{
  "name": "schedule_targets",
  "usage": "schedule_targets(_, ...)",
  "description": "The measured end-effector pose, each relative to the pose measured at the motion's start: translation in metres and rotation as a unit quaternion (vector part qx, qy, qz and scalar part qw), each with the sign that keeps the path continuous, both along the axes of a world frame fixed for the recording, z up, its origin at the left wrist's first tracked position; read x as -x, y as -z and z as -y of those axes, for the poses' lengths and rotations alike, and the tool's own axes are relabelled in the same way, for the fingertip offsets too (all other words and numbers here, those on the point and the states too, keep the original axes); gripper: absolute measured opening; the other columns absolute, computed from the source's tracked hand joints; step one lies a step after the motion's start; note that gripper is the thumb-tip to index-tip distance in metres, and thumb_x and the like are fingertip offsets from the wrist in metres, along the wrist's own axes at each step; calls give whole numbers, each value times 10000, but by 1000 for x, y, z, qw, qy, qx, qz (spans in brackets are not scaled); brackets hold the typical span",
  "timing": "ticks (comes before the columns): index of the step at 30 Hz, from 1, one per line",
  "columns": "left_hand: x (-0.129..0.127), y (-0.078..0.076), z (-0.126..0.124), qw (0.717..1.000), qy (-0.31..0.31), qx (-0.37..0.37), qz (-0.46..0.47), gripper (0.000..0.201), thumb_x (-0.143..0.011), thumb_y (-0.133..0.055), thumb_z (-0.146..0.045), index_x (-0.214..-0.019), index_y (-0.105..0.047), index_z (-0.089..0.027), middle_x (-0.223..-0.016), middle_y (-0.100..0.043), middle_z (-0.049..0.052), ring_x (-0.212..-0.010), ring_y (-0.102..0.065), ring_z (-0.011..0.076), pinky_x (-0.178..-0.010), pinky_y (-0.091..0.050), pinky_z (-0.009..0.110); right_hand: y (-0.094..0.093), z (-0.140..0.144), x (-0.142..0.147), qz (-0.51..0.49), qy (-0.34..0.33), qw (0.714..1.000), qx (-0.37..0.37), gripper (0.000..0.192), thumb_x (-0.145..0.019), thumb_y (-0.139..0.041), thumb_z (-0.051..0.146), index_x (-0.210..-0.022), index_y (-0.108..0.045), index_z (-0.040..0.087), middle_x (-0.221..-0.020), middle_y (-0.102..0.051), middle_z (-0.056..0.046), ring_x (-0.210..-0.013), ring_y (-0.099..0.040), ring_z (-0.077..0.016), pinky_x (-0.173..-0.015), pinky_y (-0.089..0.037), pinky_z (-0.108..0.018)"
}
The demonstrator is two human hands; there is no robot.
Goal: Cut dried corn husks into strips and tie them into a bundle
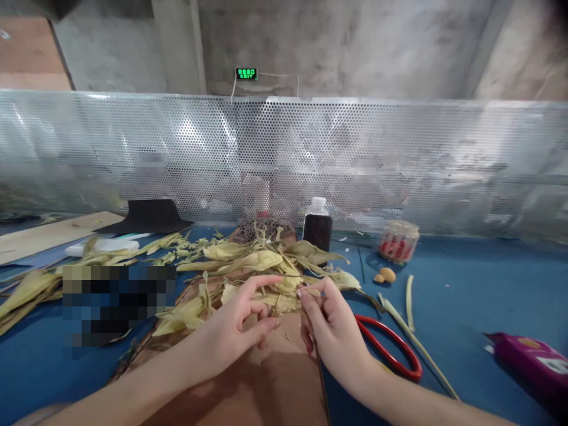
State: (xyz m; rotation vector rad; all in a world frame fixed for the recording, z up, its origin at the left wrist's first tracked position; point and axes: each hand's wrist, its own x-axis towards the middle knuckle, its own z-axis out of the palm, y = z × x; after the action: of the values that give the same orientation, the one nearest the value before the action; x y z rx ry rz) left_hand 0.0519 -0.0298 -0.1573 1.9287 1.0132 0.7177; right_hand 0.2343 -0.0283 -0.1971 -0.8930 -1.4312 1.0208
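My left hand (239, 322) hovers over a brown board (266, 384), its index finger stretched out and its thumb apart from the other fingers. To its right, my right hand (335, 325) pinches thumb and index finger together on something small, too fine to make out. Pale yellow-green dried corn husks (252, 260) lie in a loose heap across the far part of the board, just beyond both hands. A red scissors handle (415, 358) shows beside my right wrist, partly hidden by the arm.
Behind the husks stand a bottle with a dark label (318, 231) and a bundle of thin twigs (261, 229). On the blue table's right are a glass jar (398, 242), pale stalks (419, 343) and a purple packet (530, 358). A perforated metal panel (284, 142) borders the back.
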Motion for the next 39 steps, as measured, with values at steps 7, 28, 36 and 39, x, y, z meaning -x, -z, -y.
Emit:
schedule_targets(7,1,3,-1,999,32,1,-29,575,-896,-472,-388,-1407,-224,-297,-668,-523,-48,-638,-533,141,-661,-427,284,3,0,1,-8,-23,1000,-1,241,-922,-429,455,-846,-399,228,-467,-362,118,-351,-365,-59,-357,-335,-160)
schedule_targets(28,-15,15,1,978,-167,-120,28,246,-940,-347,-376,-891,-516,-205,-826,-561,11,-751,-525,162,-672,-415,279,1,8,7,53,-129,990,-23,200,-931,-423,404,-865,-412,215,-647,-468,51,-565,-465,-85,-548,-418,-211)
schedule_targets(36,-10,9,10,989,-67,-131,-16,222,-944,-338,-381,-926,-476,-207,-778,-574,10,-701,-547,151,-661,-429,287,-2,9,2,63,-126,989,-50,223,-940,-409,401,-834,-419,205,-638,-525,32,-591,-521,-102,-578,-421,-233)
schedule_targets(39,-10,8,12,991,-33,-125,-41,228,-873,-496,-400,-990,-453,-209,-763,-600,8,-616,-546,141,-559,-415,261,-3,10,2,57,-131,989,-39,263,-922,-424,449,-834,-427,201,-639,-518,31,-569,-535,-106,-549,-434,-232)
